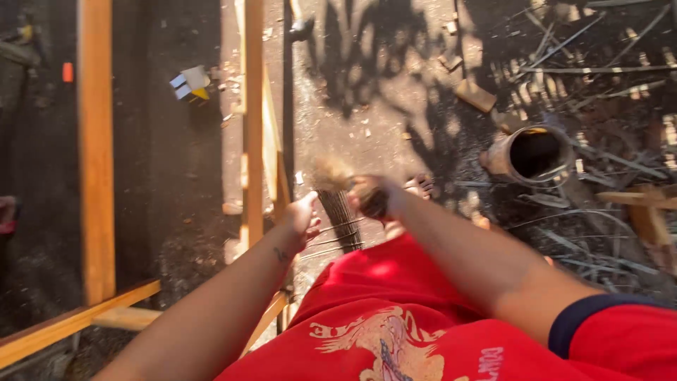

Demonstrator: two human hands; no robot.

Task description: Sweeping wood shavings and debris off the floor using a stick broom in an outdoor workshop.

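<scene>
While our right hand (375,197) clenches a stiff bundle of thin dark sticks (342,215) with a fuzzy tan tuft, our left hand (302,220) grips its loose strands.

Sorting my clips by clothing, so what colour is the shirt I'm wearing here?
Red shirt with a dark navy sleeve cuff, clearest in the head view.

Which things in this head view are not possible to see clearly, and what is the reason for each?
- Right hand: motion blur hides its fingers and how it grips the bundle of thin sticks.
- Bundle's tufted top: blurred.
- Left hand: fingertips lie behind the wooden frame; contact unclear.
- Cylindrical container: inside is in dark shadow.
- White, blue and yellow item: too small to identify.
</scene>
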